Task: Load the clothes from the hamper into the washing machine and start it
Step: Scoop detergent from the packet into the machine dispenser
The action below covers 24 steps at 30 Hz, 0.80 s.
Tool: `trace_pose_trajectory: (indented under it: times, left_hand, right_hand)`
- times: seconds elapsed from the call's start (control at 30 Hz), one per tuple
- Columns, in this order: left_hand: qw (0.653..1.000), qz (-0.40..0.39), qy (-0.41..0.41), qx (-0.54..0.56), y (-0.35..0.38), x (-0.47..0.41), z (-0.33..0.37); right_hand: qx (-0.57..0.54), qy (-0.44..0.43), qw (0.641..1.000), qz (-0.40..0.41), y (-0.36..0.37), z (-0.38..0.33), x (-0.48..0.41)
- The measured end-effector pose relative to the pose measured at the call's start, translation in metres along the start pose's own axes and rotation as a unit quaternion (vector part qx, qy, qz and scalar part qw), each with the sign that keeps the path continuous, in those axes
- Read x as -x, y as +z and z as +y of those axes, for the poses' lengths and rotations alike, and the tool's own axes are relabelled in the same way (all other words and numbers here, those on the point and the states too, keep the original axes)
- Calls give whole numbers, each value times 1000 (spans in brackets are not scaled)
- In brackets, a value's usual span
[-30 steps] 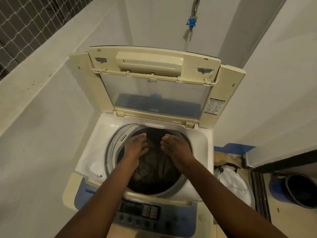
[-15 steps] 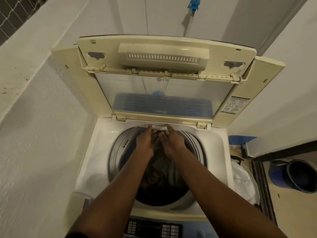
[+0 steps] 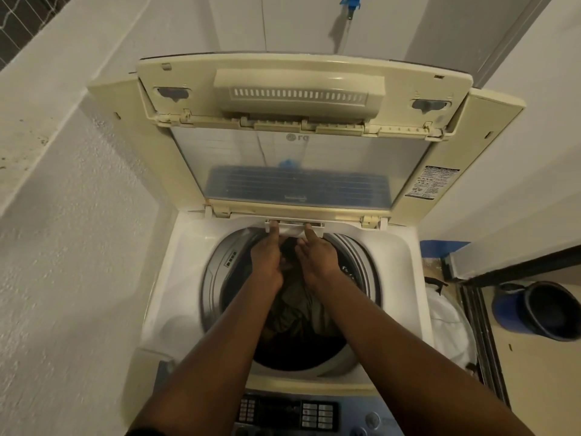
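The washer (image 3: 188, 278) stands in a corner between white walls, its lid (image 3: 298, 89) folded up and back so that the clear pane faces the camera. The drum (image 3: 217, 278) is open, and dark clothes (image 3: 295, 309) (olive and near-black, crumpled together) lie inside it, filling the middle and the far half.

Both arms reach across the opening toward the back rim. The left hand (image 3: 265, 258) and the right hand (image 3: 317, 258) are side by side over the clothes, close but not touching, palms down. Each has a finger stretched straight forward, with its tip on a small white drawer (image 3: 292, 229) set in the rear edge of the deck just under the lid hinge. The left fingertip lies at the drawer's left end and the right fingertip nearer its right end. The fingers look straight rather than curled, and neither hand holds any cloth; whether the thumbs hook under the drawer cannot be seen.

At the near edge, between the forearms, is the panel (image 3: 289, 412), with rows of pale buttons on a dark face. The hamper (image 3: 449, 328), lined in white, sits on the floor just beside the washer's right side. Farther right, a blue bucket (image 3: 547, 306) stands on the floor. A blue tap (image 3: 350, 1) is fixed to the wall above the lid.
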State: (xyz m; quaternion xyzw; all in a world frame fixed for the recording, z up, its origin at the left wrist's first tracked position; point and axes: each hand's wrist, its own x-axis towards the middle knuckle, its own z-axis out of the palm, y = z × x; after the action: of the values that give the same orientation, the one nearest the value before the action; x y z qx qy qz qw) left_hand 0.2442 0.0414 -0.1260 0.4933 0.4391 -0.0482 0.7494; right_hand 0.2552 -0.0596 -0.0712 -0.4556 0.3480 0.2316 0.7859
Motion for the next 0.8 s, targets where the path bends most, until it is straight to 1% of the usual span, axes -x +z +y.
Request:
trace_pose_trajectory:
  times: [0.13,0.37,0.63,0.73,0.8]
  left_hand:
    - [1000,-10,1,-16,-7,6,0]
    - [999,18,-34,-28,-10,18,0]
    - [999,-7,-38,-27,-12,44,7]
    - [998,7,-28,-48,-9,59,7]
    - [998,27,0,-58,-9,74,7]
  right_hand:
    - [9,5,1000,10,-5,4,6]
    - [25,20,999,22,-7,1,25]
    - [59,26,998,-24,-18,6,39]
    - [86,25,995,-54,-23,1,58]
    - [115,-3,990,-76,-29,-2,71]
